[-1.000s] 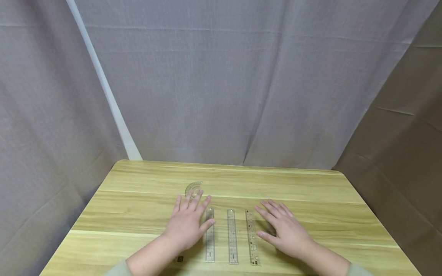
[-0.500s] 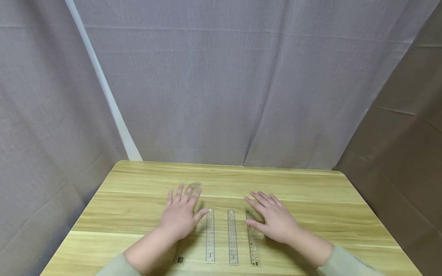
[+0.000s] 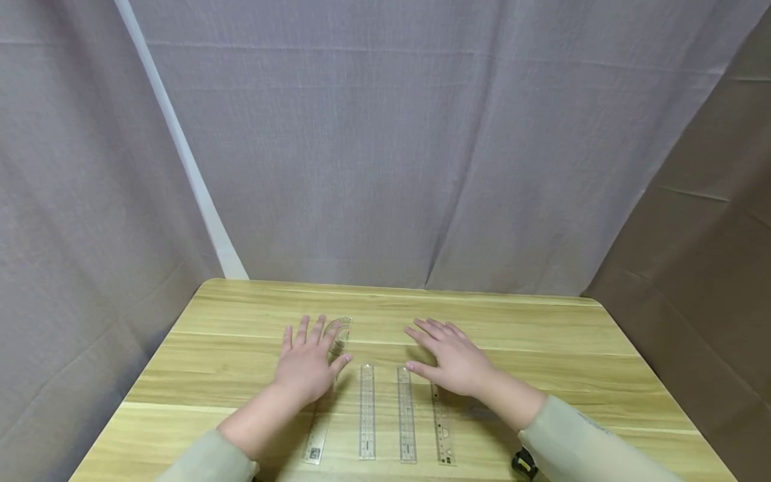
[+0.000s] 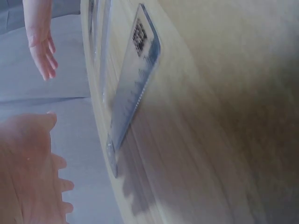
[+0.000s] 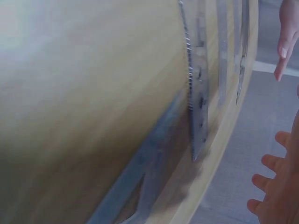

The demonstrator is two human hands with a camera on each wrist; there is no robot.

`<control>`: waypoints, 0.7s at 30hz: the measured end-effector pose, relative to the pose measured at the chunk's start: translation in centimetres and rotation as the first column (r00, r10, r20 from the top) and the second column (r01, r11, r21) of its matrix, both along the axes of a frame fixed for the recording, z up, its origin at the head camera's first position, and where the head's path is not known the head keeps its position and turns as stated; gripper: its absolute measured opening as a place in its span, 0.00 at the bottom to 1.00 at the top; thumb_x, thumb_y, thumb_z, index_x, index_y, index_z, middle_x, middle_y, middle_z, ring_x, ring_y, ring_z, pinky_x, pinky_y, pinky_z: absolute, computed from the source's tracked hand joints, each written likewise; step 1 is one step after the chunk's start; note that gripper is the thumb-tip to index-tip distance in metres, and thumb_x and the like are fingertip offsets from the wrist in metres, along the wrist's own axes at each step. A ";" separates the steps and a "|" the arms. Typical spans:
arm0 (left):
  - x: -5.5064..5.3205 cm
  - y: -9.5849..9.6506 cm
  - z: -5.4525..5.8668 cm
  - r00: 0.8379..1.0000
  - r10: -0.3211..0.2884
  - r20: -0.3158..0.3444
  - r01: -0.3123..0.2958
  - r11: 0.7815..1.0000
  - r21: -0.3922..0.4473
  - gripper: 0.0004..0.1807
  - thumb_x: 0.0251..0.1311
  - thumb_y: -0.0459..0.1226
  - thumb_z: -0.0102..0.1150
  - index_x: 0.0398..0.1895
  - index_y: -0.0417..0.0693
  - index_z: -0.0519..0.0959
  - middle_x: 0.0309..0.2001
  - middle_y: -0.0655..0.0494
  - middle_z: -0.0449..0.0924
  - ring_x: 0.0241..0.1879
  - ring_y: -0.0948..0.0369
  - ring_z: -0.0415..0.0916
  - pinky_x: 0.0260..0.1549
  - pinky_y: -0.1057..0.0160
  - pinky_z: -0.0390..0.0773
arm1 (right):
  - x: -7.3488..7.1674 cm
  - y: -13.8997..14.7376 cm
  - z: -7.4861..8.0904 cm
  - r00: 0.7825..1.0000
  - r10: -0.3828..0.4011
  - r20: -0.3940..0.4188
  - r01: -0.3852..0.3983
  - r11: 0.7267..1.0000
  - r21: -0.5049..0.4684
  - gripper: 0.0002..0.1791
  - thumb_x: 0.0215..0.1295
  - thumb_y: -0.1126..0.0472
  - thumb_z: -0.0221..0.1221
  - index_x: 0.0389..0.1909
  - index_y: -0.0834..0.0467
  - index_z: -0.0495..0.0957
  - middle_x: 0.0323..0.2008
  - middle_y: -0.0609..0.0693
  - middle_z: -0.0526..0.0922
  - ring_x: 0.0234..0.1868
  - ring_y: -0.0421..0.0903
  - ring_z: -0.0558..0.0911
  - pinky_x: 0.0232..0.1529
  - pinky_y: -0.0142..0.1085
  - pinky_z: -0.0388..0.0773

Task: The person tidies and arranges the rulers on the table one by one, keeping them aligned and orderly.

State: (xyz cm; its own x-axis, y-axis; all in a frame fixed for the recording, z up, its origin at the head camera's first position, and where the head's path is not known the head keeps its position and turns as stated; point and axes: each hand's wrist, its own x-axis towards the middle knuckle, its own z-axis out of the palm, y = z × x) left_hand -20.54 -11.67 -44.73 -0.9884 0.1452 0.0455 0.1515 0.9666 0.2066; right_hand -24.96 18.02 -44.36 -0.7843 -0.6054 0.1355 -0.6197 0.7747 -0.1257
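Note:
My left hand (image 3: 306,367), fingers spread, hovers above the table and holds nothing. Its forefinger overlaps a clear protractor (image 3: 345,329) in the head view. Below that palm lies a clear plastic piece (image 4: 132,79) with a square printed code, its far end hidden from the head view. Two clear straight rulers, a left one (image 3: 367,415) and a middle one (image 3: 406,418), lie between the hands. My right hand (image 3: 453,361) also hovers with extended fingers, covering the top of a clear stencil ruler (image 3: 444,432). A clear set square (image 5: 145,163) lies beneath the right forearm.
A dark object with yellow marks (image 3: 525,464) sits at the right sleeve, partly hidden. The wooden table (image 3: 578,348) has rounded far corners. Grey curtains (image 3: 337,154) stand behind and at the sides, with a pale gap at the left.
Both hands have moved away from the body and to the left, still spread. More of the coded piece shows, and the dark object has come into view beside the right sleeve.

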 end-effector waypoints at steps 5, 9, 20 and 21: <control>-0.6 -0.4 -0.3 0.999 0.025 0.031 -0.025 1.000 -0.005 0.41 0.69 0.65 0.39 0.79 0.55 0.53 0.78 0.45 0.47 0.76 0.40 0.36 0.71 0.36 0.30 | -1.1 -1.4 0.3 0.999 -0.010 0.053 0.009 1.000 0.023 0.43 0.67 0.25 0.43 0.77 0.42 0.58 0.75 0.51 0.59 0.74 0.56 0.60 0.74 0.54 0.48; -1.2 -0.8 -0.6 0.996 0.056 0.064 -0.056 0.998 0.001 0.41 0.70 0.63 0.41 0.79 0.54 0.54 0.78 0.45 0.47 0.77 0.40 0.35 0.70 0.36 0.30 | -2.0 -2.5 0.3 0.995 -0.017 0.099 0.016 1.000 0.012 0.40 0.67 0.29 0.48 0.76 0.42 0.59 0.74 0.52 0.61 0.72 0.57 0.63 0.73 0.56 0.51; -2.6 -1.3 -1.6 0.982 0.123 0.146 -0.117 0.992 -0.054 0.44 0.69 0.65 0.40 0.78 0.49 0.55 0.78 0.43 0.47 0.76 0.39 0.37 0.71 0.35 0.33 | -4.3 -5.3 -0.2 0.985 -0.023 0.171 0.024 1.000 -0.004 0.42 0.66 0.26 0.46 0.75 0.44 0.61 0.72 0.57 0.65 0.71 0.59 0.65 0.70 0.59 0.57; -2.7 -1.3 -1.6 0.979 0.131 0.154 -0.124 0.991 -0.054 0.44 0.68 0.66 0.40 0.78 0.49 0.55 0.78 0.43 0.47 0.76 0.39 0.37 0.71 0.35 0.33 | -4.5 -5.6 -0.3 0.983 -0.025 0.182 0.028 1.000 -0.011 0.42 0.66 0.26 0.46 0.75 0.45 0.62 0.72 0.57 0.65 0.71 0.60 0.64 0.70 0.59 0.57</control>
State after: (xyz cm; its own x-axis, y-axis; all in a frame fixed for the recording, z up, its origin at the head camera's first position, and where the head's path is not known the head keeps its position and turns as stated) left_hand -23.22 -12.97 -46.36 -0.9932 0.0159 -0.1150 -0.0045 0.9846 0.1749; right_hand -29.43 12.43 -44.62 -0.8122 -0.5833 -0.0029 -0.5649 0.7878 -0.2454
